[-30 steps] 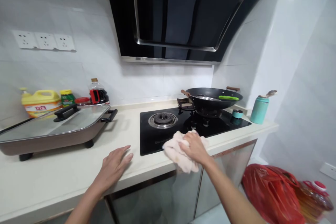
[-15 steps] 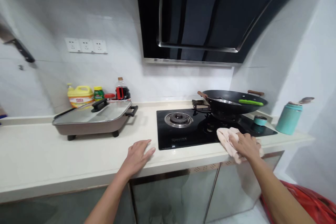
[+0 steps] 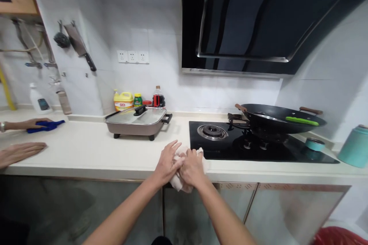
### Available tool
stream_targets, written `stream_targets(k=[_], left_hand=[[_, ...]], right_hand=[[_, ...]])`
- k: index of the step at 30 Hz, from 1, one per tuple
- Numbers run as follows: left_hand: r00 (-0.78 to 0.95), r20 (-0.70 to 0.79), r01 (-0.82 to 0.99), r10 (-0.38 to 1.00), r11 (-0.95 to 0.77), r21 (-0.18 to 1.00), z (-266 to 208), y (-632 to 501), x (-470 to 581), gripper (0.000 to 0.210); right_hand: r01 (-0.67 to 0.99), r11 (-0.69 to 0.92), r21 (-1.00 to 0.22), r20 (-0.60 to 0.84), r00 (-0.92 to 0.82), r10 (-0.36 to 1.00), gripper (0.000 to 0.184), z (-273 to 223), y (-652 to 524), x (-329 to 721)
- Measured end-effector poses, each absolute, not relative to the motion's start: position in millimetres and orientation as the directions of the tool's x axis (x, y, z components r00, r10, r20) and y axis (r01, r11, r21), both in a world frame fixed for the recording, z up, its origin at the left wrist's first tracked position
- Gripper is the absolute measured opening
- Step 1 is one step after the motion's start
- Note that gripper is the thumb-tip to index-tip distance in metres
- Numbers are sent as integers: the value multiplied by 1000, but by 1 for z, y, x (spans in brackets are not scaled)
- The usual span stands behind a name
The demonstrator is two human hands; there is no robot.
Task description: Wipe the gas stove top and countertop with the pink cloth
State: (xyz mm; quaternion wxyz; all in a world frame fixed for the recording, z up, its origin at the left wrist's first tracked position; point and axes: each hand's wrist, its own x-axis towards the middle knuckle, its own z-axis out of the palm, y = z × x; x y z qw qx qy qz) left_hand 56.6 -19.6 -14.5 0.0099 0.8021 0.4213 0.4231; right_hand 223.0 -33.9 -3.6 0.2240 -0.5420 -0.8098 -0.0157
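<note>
A pale pink cloth [image 3: 181, 184] lies bunched at the counter's front edge, just left of the black gas hob [image 3: 235, 152], with part of it hanging over. My right hand [image 3: 192, 166] is closed on it, knuckles up. Beside it, my left hand [image 3: 166, 162] has its fingers stretched out and apart, its thumb against the cloth. Both hands nearly meet. On the hob's right side stands a black wok [image 3: 270, 118] with wooden handles, a green-handled utensil [image 3: 301, 121] lying in it.
A lidded electric pan [image 3: 135, 128] stands left on the counter, bottles behind it. At far left, another person's hand [image 3: 31, 123] rests on a blue cloth [image 3: 47, 125]; their other hand [image 3: 24, 151] lies flat. A teal flask [image 3: 355, 147] and its small cup [image 3: 314, 144] stand right.
My right hand has brought the cloth left from the hob's front right edge to my left hand. The view has turned left, bringing another person's hands into sight.
</note>
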Motion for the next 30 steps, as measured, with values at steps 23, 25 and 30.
stream_targets(k=[23,25,30], left_hand=[[403,-15,853,915,-370,367,5,-16,123,124],[412,-19,840,911,-372,396,9,1,123,125],[366,-21,857,930,-329,397,16,56,127,122]], right_hand=[[963,163,-216,450,-50,892,54,-83,48,480],[953,159,-258,455,-25,890,54,-86,49,482],[931,193,-310,488,-19,873,50,-94,48,489]])
